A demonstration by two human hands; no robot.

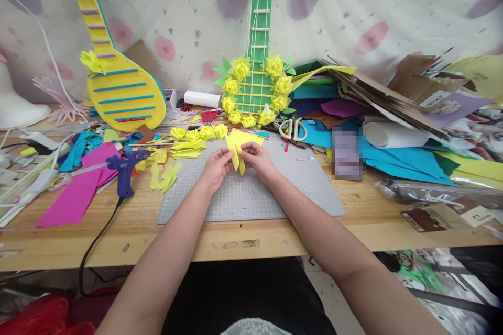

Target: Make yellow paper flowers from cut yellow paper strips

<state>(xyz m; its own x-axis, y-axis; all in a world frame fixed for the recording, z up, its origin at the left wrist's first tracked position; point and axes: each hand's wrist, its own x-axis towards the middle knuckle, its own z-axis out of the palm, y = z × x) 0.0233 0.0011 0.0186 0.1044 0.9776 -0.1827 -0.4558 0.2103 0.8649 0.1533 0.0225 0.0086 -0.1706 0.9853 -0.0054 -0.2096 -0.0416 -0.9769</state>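
Between my two hands, just above the grey cutting mat (271, 204), is a folded piece of yellow paper (236, 159). My left hand (216, 168) pinches its left side. Fingers of my right hand (257, 161) are closed on its right side. Behind them a flat yellow sheet (251, 137) lies on the mat. Several yellow paper flowers (204, 132) and a stack of yellow strips (187, 148) are at the mat's back left. A green paper guitar (255, 84) ringed with yellow flowers stands behind my hands.
A blue glue gun (126, 170) with its cord stands at left, by magenta paper (74, 199). Behind it leans a yellow guitar shape (126, 91). Scissors (293, 130) lie behind the mat. Cardboard (385, 99), blue sheets (401, 162) and a white roll (393, 135) pile up at right.
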